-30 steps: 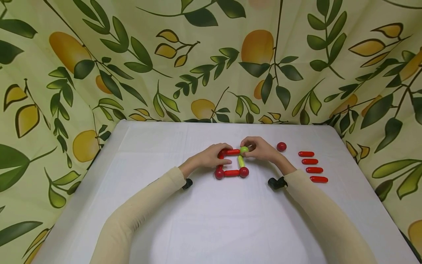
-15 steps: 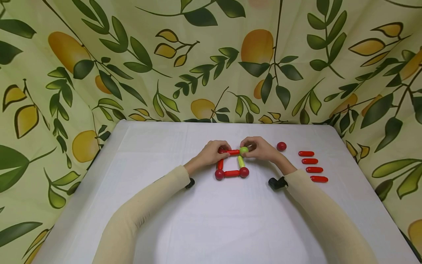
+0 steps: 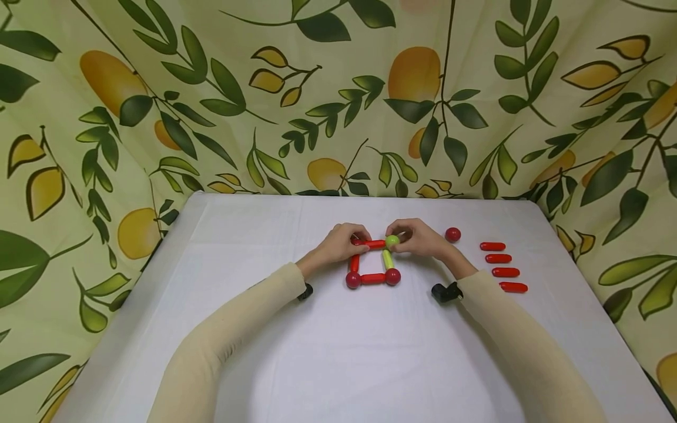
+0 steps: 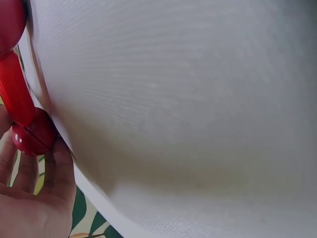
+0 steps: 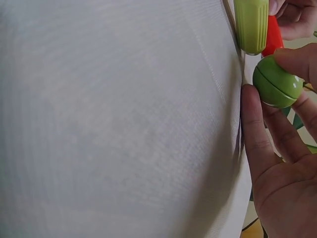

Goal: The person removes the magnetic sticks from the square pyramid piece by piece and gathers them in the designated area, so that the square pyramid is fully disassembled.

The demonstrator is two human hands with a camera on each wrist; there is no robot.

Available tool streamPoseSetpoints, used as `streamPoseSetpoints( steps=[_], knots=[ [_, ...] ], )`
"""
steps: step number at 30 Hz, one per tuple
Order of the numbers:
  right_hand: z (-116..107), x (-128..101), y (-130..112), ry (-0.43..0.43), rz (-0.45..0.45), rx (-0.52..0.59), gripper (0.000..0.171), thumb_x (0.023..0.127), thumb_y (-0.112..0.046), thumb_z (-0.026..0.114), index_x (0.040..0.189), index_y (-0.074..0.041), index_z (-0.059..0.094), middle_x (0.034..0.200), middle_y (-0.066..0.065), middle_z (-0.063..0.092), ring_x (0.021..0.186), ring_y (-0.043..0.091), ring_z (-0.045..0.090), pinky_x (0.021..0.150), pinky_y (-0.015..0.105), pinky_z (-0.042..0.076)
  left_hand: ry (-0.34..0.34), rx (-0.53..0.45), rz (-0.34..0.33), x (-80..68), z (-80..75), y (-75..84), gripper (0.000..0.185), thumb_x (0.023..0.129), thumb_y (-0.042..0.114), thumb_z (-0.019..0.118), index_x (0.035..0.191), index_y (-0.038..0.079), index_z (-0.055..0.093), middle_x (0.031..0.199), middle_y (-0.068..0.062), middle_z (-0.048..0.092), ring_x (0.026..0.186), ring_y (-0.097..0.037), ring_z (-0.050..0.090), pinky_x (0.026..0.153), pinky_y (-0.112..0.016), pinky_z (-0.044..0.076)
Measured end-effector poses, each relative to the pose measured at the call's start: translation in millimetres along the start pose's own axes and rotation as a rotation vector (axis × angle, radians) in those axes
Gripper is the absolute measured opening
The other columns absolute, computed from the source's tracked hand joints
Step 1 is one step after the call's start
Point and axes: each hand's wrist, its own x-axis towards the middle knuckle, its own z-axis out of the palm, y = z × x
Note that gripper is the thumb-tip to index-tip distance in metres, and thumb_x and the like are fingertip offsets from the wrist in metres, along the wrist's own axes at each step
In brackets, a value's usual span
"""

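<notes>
A square of ball-and-rod pieces lies on the white table. My left hand point(image 3: 339, 244) grips its far left corner, a red ball point(image 4: 34, 133), which the fingers mostly cover in the head view. My right hand point(image 3: 418, 238) pinches a green ball point(image 5: 277, 82) at the far right corner. Between these two balls runs a red rod point(image 3: 376, 244). A yellow-green rod point(image 3: 388, 259) forms the right side; whether its end touches the green ball is hard to tell. Red balls point(image 3: 353, 279) mark the near corners, joined by another red rod point(image 3: 373, 279).
To the right of my right hand sits a loose red ball point(image 3: 452, 235). Beyond it several red rods point(image 3: 498, 258) lie in a column near my right sleeve. A patterned curtain point(image 3: 338, 117) hangs behind the table's far edge.
My left hand has shifted slightly away from me; its thumb drew back from inside the square to the far left corner. The right hand stays on the green ball.
</notes>
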Motion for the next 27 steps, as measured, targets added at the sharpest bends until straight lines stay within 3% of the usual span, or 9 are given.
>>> streamPoseSetpoints(
  steps=[20, 27],
  knots=[
    [-2.1, -1.1, 1.7, -0.005, 0.003, 0.033, 0.026, 0.078, 0.002, 0.072, 0.103, 0.003, 0.063, 0.103, 0.015, 0.062, 0.091, 0.032, 0.058, 0.08, 0.036, 0.05, -0.014, -0.105, -0.068, 3.2, -1.5, -2.7, 0.015, 0.082, 0.017, 0.074, 0.097, 0.013, 0.071, 0.089, 0.006, 0.064, 0.085, -0.013, 0.055, 0.075, -0.023, 0.045],
    [-1.8, -0.9, 1.9, -0.011, -0.005, 0.032, 0.026, 0.078, 0.003, 0.072, 0.102, 0.004, 0.063, 0.103, 0.017, 0.062, 0.091, 0.033, 0.058, 0.083, 0.04, 0.049, -0.023, -0.1, -0.066, 4.1, -2.4, -2.3, 0.015, 0.082, 0.015, 0.074, 0.096, 0.013, 0.071, 0.088, 0.005, 0.064, 0.084, -0.014, 0.055, 0.073, -0.022, 0.046]
  ],
)
